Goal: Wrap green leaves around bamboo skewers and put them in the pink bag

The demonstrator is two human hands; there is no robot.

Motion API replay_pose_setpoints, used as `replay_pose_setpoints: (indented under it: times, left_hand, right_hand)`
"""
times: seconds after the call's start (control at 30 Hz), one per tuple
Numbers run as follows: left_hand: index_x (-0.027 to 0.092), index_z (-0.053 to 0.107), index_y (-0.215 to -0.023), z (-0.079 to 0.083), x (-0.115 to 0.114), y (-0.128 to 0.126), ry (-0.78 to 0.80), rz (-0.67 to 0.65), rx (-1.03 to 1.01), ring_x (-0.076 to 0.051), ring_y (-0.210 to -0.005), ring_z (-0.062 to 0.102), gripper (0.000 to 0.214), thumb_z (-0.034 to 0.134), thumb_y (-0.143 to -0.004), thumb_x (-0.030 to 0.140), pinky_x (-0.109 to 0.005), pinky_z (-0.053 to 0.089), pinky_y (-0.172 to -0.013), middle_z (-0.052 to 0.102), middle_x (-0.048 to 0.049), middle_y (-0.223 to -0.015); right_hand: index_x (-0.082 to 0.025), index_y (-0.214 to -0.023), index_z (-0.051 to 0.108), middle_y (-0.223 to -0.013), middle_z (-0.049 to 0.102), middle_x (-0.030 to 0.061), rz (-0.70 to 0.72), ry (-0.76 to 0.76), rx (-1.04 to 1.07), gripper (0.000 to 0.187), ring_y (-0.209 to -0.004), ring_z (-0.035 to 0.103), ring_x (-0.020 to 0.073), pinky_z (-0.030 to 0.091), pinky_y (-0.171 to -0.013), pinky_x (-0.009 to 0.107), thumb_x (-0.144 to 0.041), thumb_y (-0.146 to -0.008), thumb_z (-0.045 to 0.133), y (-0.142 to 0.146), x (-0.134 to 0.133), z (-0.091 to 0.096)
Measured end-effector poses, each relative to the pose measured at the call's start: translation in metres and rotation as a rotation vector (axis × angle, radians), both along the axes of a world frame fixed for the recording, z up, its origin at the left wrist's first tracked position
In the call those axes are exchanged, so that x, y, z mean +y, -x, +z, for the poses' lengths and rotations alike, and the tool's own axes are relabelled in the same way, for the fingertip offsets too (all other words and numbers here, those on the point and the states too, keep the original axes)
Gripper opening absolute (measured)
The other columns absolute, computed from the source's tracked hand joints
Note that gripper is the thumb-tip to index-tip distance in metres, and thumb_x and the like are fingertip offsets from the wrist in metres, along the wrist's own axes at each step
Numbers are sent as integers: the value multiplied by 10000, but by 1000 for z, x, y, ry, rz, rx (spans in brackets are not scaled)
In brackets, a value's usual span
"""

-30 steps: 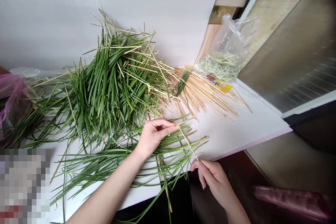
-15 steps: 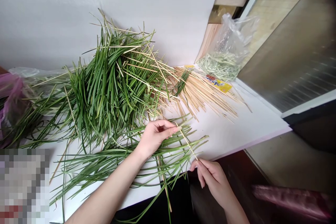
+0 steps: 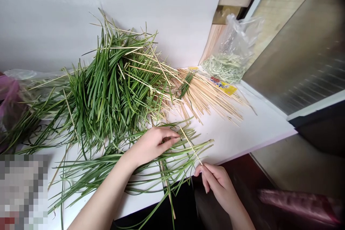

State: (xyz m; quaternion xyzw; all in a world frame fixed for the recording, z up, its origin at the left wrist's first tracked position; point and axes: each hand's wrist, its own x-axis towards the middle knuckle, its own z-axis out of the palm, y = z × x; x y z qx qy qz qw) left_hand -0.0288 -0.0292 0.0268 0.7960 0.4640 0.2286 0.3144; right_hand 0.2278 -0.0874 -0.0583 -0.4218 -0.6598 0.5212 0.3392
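Observation:
My right hand (image 3: pixel 217 185) pinches the lower end of a thin bamboo skewer (image 3: pixel 190 145) between thumb and fingers. The skewer slants up over a spread of long green leaves (image 3: pixel 167 161). My left hand (image 3: pixel 152 146) lies on those leaves just left of the skewer's upper end, fingers curled and close together. Whether it grips any leaves is hidden. A large heap of the same leaves (image 3: pixel 113 86), with several skewers stuck through it, lies farther up and left.
A loose bundle of bamboo skewers (image 3: pixel 207 102) lies on the white tabletop (image 3: pixel 242 140), beside a yellow packet (image 3: pixel 222 87). A clear plastic bag (image 3: pixel 229 52) holds pale chopped greens. A pink bag (image 3: pixel 9 97) sits at far left, and a white board (image 3: pixel 161 18) stands behind.
My left hand has slid slightly left and lower over the leaves, its fingers flatter. My right hand still pinches the skewer, and the view has shifted a little.

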Motion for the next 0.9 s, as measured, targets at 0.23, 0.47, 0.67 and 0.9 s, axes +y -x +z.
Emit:
replay_pose_setpoints:
  times: [0.23,0.47,0.67,0.9]
  left_hand:
    - [208,702,-981,-20,-1,-20,-235,182,397,-253,-906,656,126,681,-905,307,-338,488,-767,706,-60,-912]
    - [199,653,-791,-16,3,-11,-110,354,-31,-169,-710,589,178,708,-882,341,-285,427,-684,682,-14,-790]
    - [167,683,-988,-15,7,-7,163,378,-677,-140,-709,600,233,732,-851,349,-250,445,-691,677,-11,-768]
    - [175,768,-910,-17,6,-11,197,374,-823,-121,-698,618,220,783,-814,372,-238,469,-724,650,12,-693]
  right_hand:
    - [-188,-821,664,-468,442,-63,-8,3,-10,443,-450,461,167,402,-602,279,-442,-1092,423,1,0,1]
    - [-191,-819,661,-463,438,-64,-5,18,-14,453,-453,472,171,413,-613,281,-459,-1091,418,0,-1,3]
    - [-186,-832,662,-471,450,-65,0,28,-9,446,-451,478,163,417,-621,277,-446,-1095,413,0,0,2]
    - [-183,-822,662,-466,450,-60,-5,16,-27,462,-450,490,171,421,-611,280,-461,-1092,411,0,-1,3]
